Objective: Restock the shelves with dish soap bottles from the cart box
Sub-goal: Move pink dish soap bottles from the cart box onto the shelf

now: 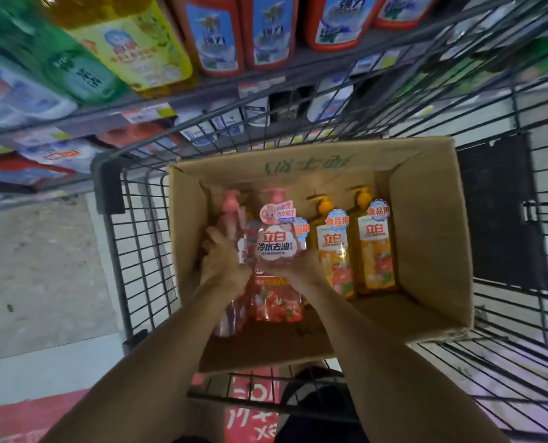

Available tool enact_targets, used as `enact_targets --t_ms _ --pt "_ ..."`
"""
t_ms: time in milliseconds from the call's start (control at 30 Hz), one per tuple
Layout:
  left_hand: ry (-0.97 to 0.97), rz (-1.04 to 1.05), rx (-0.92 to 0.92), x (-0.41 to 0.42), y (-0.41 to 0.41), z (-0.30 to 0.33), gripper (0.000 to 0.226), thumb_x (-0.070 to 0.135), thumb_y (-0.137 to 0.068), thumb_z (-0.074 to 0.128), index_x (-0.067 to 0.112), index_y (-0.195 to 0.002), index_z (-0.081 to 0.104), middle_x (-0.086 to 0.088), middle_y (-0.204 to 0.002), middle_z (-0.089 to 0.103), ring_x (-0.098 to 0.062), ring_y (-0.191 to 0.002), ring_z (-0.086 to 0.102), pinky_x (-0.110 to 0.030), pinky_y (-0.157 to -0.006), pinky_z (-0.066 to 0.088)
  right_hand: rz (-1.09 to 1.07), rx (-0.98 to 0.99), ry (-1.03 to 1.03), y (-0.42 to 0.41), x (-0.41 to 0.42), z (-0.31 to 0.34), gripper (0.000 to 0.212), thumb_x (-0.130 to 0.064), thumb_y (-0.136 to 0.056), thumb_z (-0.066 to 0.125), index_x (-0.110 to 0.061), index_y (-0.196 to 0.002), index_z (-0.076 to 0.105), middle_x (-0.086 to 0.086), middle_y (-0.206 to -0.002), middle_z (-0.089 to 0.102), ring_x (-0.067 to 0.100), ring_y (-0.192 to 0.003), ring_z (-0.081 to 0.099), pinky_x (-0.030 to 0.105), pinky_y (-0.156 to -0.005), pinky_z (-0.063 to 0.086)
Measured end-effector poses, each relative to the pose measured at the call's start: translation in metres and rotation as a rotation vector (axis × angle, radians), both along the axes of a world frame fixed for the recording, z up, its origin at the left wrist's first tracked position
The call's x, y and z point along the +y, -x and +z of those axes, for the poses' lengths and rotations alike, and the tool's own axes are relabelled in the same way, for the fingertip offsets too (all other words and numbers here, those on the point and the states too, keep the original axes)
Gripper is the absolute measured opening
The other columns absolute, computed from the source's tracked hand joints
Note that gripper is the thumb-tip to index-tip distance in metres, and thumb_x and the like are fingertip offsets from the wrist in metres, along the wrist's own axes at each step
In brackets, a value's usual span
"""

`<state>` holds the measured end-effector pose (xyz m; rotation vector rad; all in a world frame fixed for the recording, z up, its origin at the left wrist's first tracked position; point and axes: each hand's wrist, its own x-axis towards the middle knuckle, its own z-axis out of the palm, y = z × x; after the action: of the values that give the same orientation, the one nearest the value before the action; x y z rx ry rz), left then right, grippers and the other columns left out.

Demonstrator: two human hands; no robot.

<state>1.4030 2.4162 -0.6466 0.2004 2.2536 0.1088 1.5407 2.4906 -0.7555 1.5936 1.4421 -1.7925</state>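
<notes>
An open cardboard box sits in a wire cart. Inside it stand two orange dish soap bottles on the right and red bottles lower in the middle. My left hand grips a pink pump bottle at the box's left side. My right hand holds a second pink pump bottle from below, its white and red label facing me. Both pink bottles are raised above the others.
Shelves run across the top, stocked with large orange bottles, a yellow jug and green packs. Lower shelves with price tags show through the cart's wires. The floor lies to the left.
</notes>
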Motion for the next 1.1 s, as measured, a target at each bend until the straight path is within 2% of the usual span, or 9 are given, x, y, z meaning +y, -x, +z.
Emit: enact_targets --t_ms 100,233,400,533,600,767,900,1000,1100 --pt "-0.122 -0.011 0.008 -0.009 -0.016 0.028 0.103 0.029 -0.079 0.079 0.012 -0.148 0.005 -0.019 -0.145 0.036 -0.041 -0.122 0.052 -0.045 -0.097 0.048 0.023 -0.017 -0.08 -0.01 0.001 0.022 0.111 -0.075 -0.029 0.09 -0.031 -0.123 0.051 -0.008 -0.11 0.067 0.019 -0.102 0.069 0.039 -0.082 0.059" --pt "-0.333 0.094 -0.09 -0.021 -0.014 0.07 0.1 0.033 -0.072 0.083 0.027 -0.145 0.014 -0.004 -0.141 0.049 -0.028 -0.118 0.057 -0.036 -0.092 0.047 -0.009 0.122 -0.097 -0.011 0.026 0.096 0.052 -0.02 -0.065 0.094 -0.009 -0.108 0.065 0.002 -0.096 0.075 0.022 -0.095 0.072 0.043 -0.085 0.059" --pt "-0.605 0.305 -0.234 -0.051 0.007 0.133 0.093 0.001 -0.054 0.092 0.041 -0.12 0.04 0.018 -0.114 0.062 -0.002 -0.098 0.065 -0.01 -0.071 0.048 0.002 0.236 -0.037 -0.015 0.042 0.183 0.057 0.001 -0.067 0.089 -0.009 -0.117 0.063 0.003 -0.102 0.076 0.013 -0.095 0.074 0.027 -0.08 0.059" --pt "-0.777 0.35 -0.278 -0.081 0.025 0.191 0.089 -0.002 -0.051 0.093 0.044 -0.113 0.05 0.007 -0.116 0.07 -0.009 -0.097 0.071 -0.031 -0.074 0.061 0.021 0.28 -0.062 0.007 0.033 0.246 0.075 -0.001 -0.054 0.095 -0.014 -0.112 0.048 0.006 -0.104 0.075 0.019 -0.097 0.073 0.03 -0.072 0.058" --pt "-0.868 0.339 -0.225 -0.103 0.035 0.221 0.092 0.007 -0.046 0.095 0.042 -0.118 0.051 0.007 -0.117 0.07 -0.013 -0.101 0.07 -0.037 -0.081 0.06 0.04 0.325 -0.08 0.024 0.016 0.279 0.081 -0.008 -0.047 0.098 -0.014 -0.109 0.047 0.012 -0.111 0.071 0.024 -0.099 0.072 0.033 -0.067 0.06" --pt "-1.036 0.289 0.016 -0.186 0.06 0.288 0.086 0.025 -0.053 0.096 0.049 -0.122 0.05 0.033 -0.115 0.064 0.008 -0.108 0.061 -0.015 -0.087 0.052 0.077 0.467 -0.193 0.068 -0.054 0.345 0.061 0.0 -0.062 0.092 -0.011 -0.1 0.045 0.011 -0.102 0.07 0.022 -0.091 0.071 0.022 -0.054 0.055" --pt "-1.143 0.339 0.197 -0.272 0.077 0.341 0.085 0.042 -0.05 0.091 0.046 -0.127 0.055 0.013 -0.119 0.07 -0.01 -0.109 0.067 -0.037 -0.093 0.055 0.186 0.596 -0.238 0.112 -0.122 0.387 0.078 -0.023 -0.041 0.101 -0.016 -0.101 0.051 0.006 -0.101 0.075 0.025 -0.1 0.071 0.043 -0.079 0.058" --pt "-1.205 0.414 0.358 -0.346 0.078 0.378 0.084 0.033 -0.052 0.092 0.025 -0.128 0.057 0.008 -0.113 0.073 -0.011 -0.104 0.069 -0.035 -0.091 0.056 0.265 0.722 -0.261 0.145 -0.183 0.424 0.073 -0.003 -0.045 0.098 -0.013 -0.102 0.053 0.004 -0.097 0.076 0.017 -0.095 0.071 0.036 -0.083 0.057" --pt "-1.238 0.546 0.46 -0.417 0.084 0.405 0.085 0.032 -0.049 0.092 0.024 -0.124 0.053 -0.003 -0.11 0.074 -0.026 -0.1 0.071 -0.048 -0.088 0.056 0.379 0.863 -0.252 0.182 -0.242 0.459 0.066 0.006 -0.05 0.094 -0.014 -0.098 0.053 0.002 -0.095 0.076 0.014 -0.09 0.071 0.026 -0.071 0.057"
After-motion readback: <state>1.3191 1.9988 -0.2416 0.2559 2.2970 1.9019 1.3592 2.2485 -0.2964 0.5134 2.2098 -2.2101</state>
